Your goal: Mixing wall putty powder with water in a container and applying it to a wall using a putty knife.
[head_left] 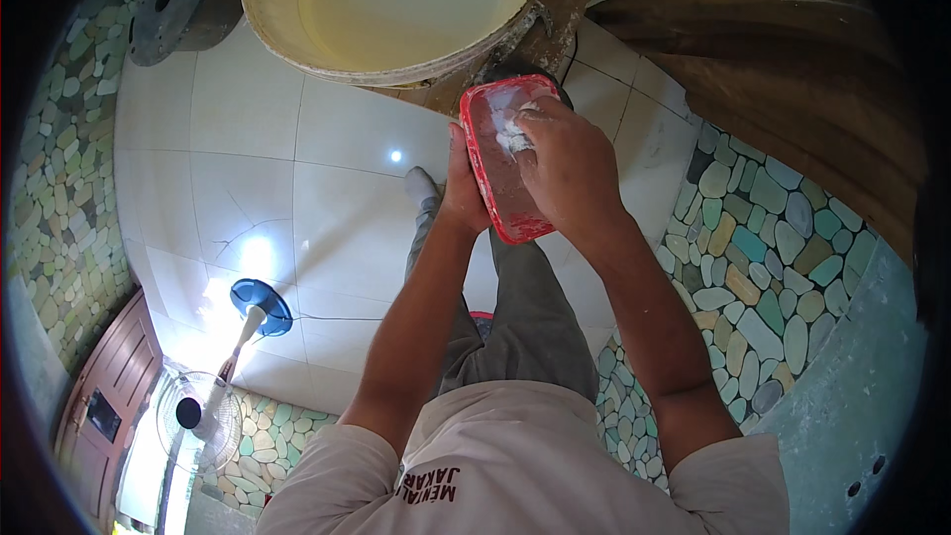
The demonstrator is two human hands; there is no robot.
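Note:
A red rectangular plastic container [502, 221], with a brownish inside smeared white, is held out in front of me. My left hand [466, 188] grips it along its left side, thumb by the rim. My right hand [570, 173] reaches into it with fingers bent around a white clump [512, 138], a cloth or lumpy material; I cannot tell which. Just beyond the container stands a large round tub [272, 15] of pale yellowish liquid, with a wooden board [565, 0] beside and under it.
A grey spool-like cylinder [188, 25] is at back left, a standing fan [203, 414] at lower left near a wooden door [124, 357]. Brown sheets [792, 69] lean at right. White tiles [347, 208] and pebbled strips [763, 287] form the floor. My legs are below.

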